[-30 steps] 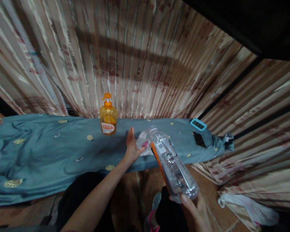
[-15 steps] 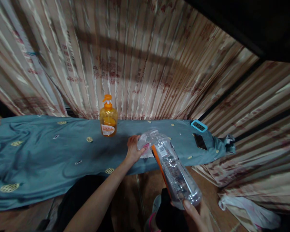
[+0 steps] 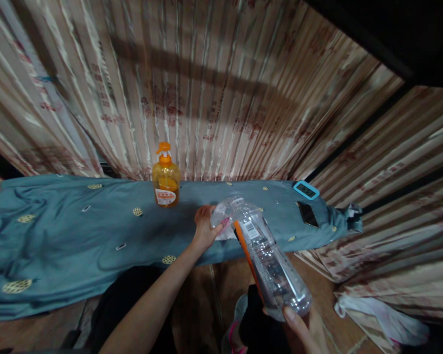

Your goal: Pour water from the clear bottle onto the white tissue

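Our right hand (image 3: 300, 324) grips the bottom of a long, clear plastic bottle with an orange strip (image 3: 271, 265), which slants over the front edge of a blue-green cloth with yellow shapes (image 3: 70, 236). Our left hand (image 3: 205, 228) curls around a round, see-through plastic thing (image 3: 218, 214) by the bottle's neck. A see-through orange pump bottle (image 3: 166, 179) stands upright on the cloth, to the left.

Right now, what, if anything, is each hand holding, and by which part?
The right hand grips the large clear bottle by its base end. The left hand holds a clear plastic item by its left side; its exact shape is unclear.
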The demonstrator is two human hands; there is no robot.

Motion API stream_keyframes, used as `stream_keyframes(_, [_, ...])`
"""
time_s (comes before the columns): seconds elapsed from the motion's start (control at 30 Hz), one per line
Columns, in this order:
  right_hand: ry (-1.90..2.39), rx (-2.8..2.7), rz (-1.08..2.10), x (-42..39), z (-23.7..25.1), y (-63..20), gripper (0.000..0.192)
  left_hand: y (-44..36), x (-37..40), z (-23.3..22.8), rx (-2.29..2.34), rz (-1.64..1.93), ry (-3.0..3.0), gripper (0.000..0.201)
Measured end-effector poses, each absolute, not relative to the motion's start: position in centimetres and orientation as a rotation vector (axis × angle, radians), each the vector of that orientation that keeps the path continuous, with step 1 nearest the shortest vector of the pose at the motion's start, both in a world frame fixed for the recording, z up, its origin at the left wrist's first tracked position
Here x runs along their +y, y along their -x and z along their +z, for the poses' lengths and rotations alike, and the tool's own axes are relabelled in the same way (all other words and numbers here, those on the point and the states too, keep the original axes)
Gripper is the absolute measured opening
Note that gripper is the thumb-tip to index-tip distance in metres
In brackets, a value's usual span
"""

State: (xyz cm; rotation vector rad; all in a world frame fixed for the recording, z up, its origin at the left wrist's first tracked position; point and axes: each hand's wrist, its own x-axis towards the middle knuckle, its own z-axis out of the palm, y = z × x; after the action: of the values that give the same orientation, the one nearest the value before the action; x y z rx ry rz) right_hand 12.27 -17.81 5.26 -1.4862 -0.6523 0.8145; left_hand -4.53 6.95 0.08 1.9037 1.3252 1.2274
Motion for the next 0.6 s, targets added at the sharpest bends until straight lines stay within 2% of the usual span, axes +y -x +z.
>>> stream_keyframes(0.2, [1.536, -0.542, 0.902, -18.1, 5.55, -12.42, 0.078, 4.67, 7.02, -0.24, 1.322, 1.189, -1.914, 0.048])
stream_keyframes(0.4, [1.543, -0.598, 0.86, -18.17, 6.18, -12.5, 0.064, 4.54, 6.92, -0.45, 1.325, 1.183, -1.908, 0.047])
stream_keyframes(0.6, [1.535, -0.616, 0.841, -18.12, 6.06, -12.88, 0.064, 4.32, 6.82, -0.63, 1.336, 1.2, -1.915, 0.048])
